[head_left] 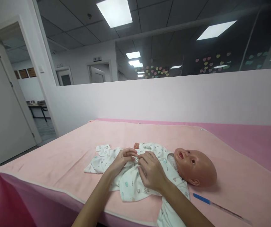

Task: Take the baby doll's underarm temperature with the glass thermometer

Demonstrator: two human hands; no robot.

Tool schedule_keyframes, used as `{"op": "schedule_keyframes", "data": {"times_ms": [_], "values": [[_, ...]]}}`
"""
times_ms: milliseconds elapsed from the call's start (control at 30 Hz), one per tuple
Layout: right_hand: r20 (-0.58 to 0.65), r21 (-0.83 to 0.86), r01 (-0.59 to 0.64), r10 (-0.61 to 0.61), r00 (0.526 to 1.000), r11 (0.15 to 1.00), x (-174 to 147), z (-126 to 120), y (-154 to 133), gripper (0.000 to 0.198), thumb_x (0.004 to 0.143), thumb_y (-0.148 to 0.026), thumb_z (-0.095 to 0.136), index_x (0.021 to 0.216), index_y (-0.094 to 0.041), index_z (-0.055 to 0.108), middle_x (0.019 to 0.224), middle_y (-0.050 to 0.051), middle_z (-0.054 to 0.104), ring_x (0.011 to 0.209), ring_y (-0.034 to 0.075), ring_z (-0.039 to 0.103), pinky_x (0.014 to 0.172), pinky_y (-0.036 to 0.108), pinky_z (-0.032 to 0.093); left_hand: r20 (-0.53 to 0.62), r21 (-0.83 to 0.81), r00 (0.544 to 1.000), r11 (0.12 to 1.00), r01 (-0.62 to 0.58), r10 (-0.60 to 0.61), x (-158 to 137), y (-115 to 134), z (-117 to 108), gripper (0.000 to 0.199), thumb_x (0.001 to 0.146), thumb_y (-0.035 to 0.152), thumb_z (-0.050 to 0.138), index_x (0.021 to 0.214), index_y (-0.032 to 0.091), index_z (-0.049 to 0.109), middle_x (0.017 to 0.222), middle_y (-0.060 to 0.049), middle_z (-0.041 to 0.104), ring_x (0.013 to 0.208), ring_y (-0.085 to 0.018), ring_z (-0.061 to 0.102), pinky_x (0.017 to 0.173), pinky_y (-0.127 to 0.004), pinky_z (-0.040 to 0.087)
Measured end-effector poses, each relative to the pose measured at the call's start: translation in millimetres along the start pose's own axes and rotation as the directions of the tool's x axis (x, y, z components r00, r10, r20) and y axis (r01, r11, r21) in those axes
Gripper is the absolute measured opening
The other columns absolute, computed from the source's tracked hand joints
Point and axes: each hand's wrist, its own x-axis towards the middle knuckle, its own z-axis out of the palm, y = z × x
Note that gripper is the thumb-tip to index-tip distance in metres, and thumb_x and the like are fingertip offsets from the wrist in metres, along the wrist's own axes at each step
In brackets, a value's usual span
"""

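A baby doll [200,167] lies on its back with its head to the right, dressed in a white printed baby shirt [132,189] and matching bottoms. Over the doll's belly, my left hand [123,160] pinches the shirt's white cloth, its fingers bent. My right hand [152,171] comes in from the other side, fingertips closed on the same gathered cloth close to my left hand. A thin white strip of fabric shows between the two hands. Whether it is a tie or a fold I cannot tell. The near shirt front lies spread toward me, and part of the doll's torso is hidden under my hands.
A pink padded sheet [62,164] covers the table, its front edge below my forearms. Beside the doll's head lies a thin stick with a blue end [201,198]. White printed cloth [170,212] hangs near the front edge. Behind stands a white wall [161,101] with windows.
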Motion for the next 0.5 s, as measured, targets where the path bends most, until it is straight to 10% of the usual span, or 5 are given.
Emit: {"op": "schedule_keyframes", "data": {"times_ms": [500], "values": [[-0.106,0.016,-0.192,0.193,0.976,0.981,-2.1,6.8,3.0,0.015,0.085,-0.017,0.041,0.073,-0.017,0.051,0.067,0.003,0.053,0.068,0.016,0.047,0.066,0.030,0.033,0.150,0.208,0.988,0.976,-0.062,0.031,-1.5,-1.5,1.3,0.022,0.065,0.028,0.070,0.077,0.013,0.060,0.071,-0.001,0.058,0.069,-0.011,0.052,0.066,-0.022,0.039]]}}
